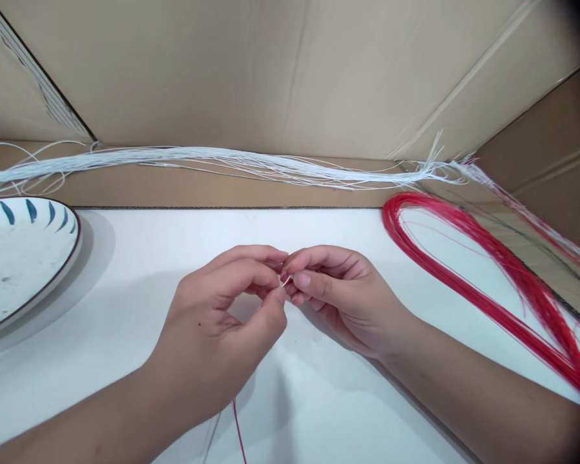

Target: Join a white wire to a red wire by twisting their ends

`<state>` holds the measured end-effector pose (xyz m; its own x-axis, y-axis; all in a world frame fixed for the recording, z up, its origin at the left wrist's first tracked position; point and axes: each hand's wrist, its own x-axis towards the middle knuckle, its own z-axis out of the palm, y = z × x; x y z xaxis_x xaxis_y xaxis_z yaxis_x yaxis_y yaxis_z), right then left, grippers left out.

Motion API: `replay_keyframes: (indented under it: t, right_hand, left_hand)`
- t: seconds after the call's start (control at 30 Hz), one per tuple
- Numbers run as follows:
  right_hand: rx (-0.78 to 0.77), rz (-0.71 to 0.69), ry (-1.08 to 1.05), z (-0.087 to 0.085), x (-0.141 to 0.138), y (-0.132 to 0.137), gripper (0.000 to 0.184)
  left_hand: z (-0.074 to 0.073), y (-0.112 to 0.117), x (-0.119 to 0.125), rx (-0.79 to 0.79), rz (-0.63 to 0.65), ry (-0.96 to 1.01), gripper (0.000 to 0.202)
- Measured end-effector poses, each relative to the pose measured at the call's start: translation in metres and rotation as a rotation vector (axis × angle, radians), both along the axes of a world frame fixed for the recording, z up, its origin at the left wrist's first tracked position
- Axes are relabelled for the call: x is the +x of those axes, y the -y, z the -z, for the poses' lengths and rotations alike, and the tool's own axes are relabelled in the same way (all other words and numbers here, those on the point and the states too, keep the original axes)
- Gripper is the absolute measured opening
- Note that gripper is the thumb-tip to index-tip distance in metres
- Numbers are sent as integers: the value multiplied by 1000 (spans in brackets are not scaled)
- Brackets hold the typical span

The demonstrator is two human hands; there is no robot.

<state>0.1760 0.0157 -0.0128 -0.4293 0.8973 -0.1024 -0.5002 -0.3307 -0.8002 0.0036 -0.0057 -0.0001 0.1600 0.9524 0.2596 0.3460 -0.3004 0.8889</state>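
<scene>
My left hand (227, 316) and my right hand (341, 293) meet over the middle of the white table, thumbs and index fingers pinched close together. Between the fingertips shows a short bit of white cord (286, 281), gripped from both sides. From beneath my left hand a red cord (239, 428) runs down toward the near edge, with a pale cord (212, 437) beside it. Whether these join the piece in my fingers is hidden by the left hand.
A white plate (24, 277) with blue leaf marks stands at the left. Along the cardboard (232, 193) at the back lies a long bundle of white cords (212, 156). A looped bundle of red cord (444, 287) rests at the right, near more red and white strands (526, 209).
</scene>
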Motion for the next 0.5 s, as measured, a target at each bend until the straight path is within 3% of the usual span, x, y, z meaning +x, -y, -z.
replay_keyframes:
  t: [0.5]
  right_hand:
    - [44, -8, 61, 0, 0, 1, 4]
  left_hand:
    - [-1, 1, -1, -38, 10, 9, 16]
